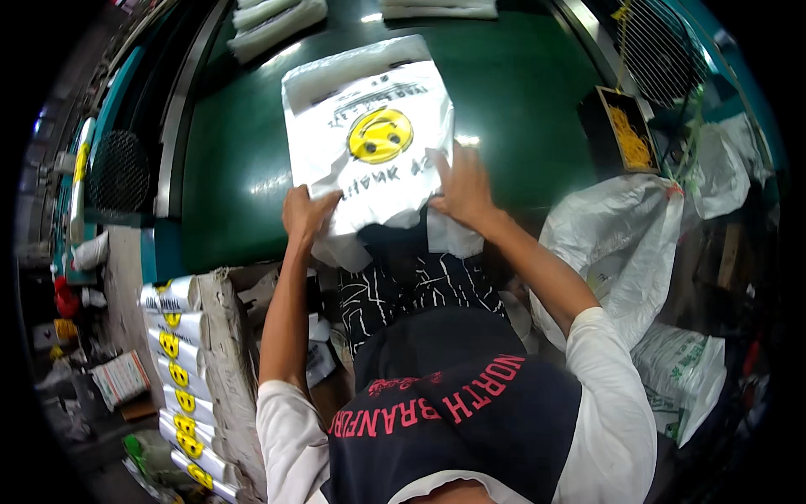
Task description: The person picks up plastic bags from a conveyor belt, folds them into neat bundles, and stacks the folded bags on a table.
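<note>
Bag stack (369, 143): it is lying flat on the dark green table (243, 168), near edge hanging slightly over toward me; white thin plastic with a yellow smiling face printed in the middle.
Left hand (306, 214): I am gripping the near left corner, fingers curled over the top and thumb apparently underneath, though the fold is hiding it.
Right hand (462, 189): I am pressing down on the near right side, fingers spread flat across the film.
Doing it well: I am keeping both hands level and pulling evenly, since the slick sheets are likely to slide apart if one side leads.
Texture: the plastic is looking glossy, soft and crinkled at the handles; the table is shining smooth.
Nearby: bundled bags (180, 370) with the same yellow faces are standing stacked at my left, and a large white sack (621, 244) is slumping at my right.
</note>
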`<move>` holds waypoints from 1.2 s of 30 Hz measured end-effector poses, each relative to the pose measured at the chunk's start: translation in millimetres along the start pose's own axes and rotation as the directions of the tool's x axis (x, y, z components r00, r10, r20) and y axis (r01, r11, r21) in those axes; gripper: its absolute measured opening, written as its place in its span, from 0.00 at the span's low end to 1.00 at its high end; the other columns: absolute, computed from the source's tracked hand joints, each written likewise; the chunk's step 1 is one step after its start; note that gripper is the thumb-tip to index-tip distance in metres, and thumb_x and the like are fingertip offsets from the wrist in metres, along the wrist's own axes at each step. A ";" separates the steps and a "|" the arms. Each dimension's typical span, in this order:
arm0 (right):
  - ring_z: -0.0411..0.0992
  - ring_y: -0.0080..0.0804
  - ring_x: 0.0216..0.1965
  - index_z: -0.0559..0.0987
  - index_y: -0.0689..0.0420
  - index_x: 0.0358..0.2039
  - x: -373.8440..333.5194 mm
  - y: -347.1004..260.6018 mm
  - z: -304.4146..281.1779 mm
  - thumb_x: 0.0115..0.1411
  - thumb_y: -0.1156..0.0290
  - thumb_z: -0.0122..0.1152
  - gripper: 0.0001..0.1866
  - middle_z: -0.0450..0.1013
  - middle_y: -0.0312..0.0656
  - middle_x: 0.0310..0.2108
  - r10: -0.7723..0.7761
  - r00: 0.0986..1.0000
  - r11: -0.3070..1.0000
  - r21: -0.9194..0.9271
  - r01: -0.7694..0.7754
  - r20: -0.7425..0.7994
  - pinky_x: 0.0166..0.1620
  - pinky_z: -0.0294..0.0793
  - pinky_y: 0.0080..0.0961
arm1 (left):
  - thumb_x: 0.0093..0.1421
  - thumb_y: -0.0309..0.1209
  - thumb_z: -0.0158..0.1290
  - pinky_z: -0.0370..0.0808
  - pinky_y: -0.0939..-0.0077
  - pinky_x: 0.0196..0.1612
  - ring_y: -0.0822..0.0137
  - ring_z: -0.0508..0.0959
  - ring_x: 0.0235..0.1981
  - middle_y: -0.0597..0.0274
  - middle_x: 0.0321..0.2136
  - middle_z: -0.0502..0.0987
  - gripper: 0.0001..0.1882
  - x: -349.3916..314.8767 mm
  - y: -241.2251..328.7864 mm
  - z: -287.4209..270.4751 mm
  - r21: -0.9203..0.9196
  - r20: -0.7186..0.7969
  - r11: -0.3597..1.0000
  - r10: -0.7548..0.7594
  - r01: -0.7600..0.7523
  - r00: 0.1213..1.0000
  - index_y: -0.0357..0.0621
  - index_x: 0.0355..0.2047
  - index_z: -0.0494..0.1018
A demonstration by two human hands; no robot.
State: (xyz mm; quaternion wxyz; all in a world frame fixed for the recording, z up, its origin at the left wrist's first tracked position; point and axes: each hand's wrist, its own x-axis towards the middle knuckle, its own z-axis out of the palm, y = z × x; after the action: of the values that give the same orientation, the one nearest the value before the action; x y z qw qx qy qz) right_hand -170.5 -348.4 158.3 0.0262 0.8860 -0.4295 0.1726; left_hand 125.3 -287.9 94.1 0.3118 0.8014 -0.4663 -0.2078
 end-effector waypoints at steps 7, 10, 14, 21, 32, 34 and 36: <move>0.48 0.56 0.65 0.51 0.45 0.65 21.5 39.9 -56.5 0.38 0.46 0.72 0.57 0.48 0.57 0.64 -0.078 0.943 0.990 0.136 0.036 0.324 0.60 0.54 0.55 | 0.56 0.42 0.56 0.73 0.69 0.37 0.60 0.75 0.38 0.46 0.41 0.73 0.28 45.1 12.1 -23.8 -0.314 -0.208 0.933 0.117 -0.179 0.971 0.30 0.47 0.67; 0.44 0.56 0.66 0.47 0.48 0.66 -22.7 56.3 -64.2 0.35 0.53 0.74 0.61 0.45 0.55 0.66 -0.043 0.934 0.995 -0.067 0.071 0.354 0.61 0.47 0.61 | 0.57 0.41 0.56 0.71 0.77 0.29 0.69 0.72 0.34 0.55 0.40 0.70 0.31 -14.1 26.6 -24.7 -0.553 -0.077 0.831 0.024 -0.063 0.997 0.34 0.54 0.62; 0.41 0.52 0.67 0.52 0.49 0.65 -58.9 72.6 -41.5 0.46 0.63 0.66 0.47 0.44 0.51 0.67 -0.166 0.966 0.964 -0.172 0.201 0.201 0.63 0.42 0.61 | 0.56 0.30 0.56 0.70 0.82 0.31 0.74 0.71 0.34 0.58 0.41 0.69 0.31 -77.0 30.8 -21.5 -0.628 0.011 0.777 0.056 -0.037 0.998 0.40 0.59 0.59; 0.58 0.43 0.62 0.76 0.48 0.47 -69.8 83.4 -74.3 0.48 0.75 0.59 0.22 0.61 0.40 0.61 -0.309 0.943 0.951 0.014 0.310 0.125 0.57 0.64 0.41 | 0.52 0.23 0.58 0.64 0.86 0.26 0.82 0.67 0.24 0.68 0.28 0.71 0.27 -136.9 40.2 -41.6 -0.407 0.422 0.913 0.173 0.015 0.890 0.35 0.53 0.65; 0.75 0.49 0.29 0.77 0.58 0.32 10.8 5.8 -31.7 0.57 0.47 0.53 0.24 0.75 0.50 0.24 -0.077 0.866 0.994 -0.028 0.104 0.494 0.32 0.73 0.43 | 0.39 0.31 0.59 0.63 0.56 0.54 0.46 0.63 0.54 0.40 0.56 0.59 0.43 -86.8 108.6 17.1 -0.027 0.138 0.581 0.808 -0.813 0.573 0.38 0.58 0.55; 0.75 0.50 0.30 0.76 0.58 0.35 -21.3 -6.9 -10.8 0.57 0.48 0.54 0.23 0.75 0.51 0.26 0.006 0.891 0.999 0.045 -0.030 0.455 0.33 0.73 0.44 | 0.43 0.37 0.62 0.57 0.56 0.59 0.47 0.58 0.60 0.45 0.61 0.57 0.48 -134.2 78.3 36.6 0.194 0.352 0.554 0.731 -0.809 0.585 0.36 0.62 0.51; 0.74 0.49 0.37 0.74 0.57 0.40 -75.9 -14.7 -6.1 0.54 0.52 0.59 0.22 0.75 0.51 0.34 -0.069 0.922 0.988 0.156 0.009 0.381 0.37 0.73 0.42 | 0.46 0.43 0.62 0.59 0.59 0.56 0.51 0.60 0.60 0.47 0.60 0.58 0.48 -171.8 67.5 36.6 0.282 0.427 0.618 0.604 -0.734 0.673 0.33 0.61 0.52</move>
State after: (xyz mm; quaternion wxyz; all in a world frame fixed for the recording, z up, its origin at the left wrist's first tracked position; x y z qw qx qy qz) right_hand -204.3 -280.9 140.6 -0.1226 0.9104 -0.3942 0.0267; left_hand -21.4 -173.4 121.9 0.1095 0.5738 -0.8076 -0.0812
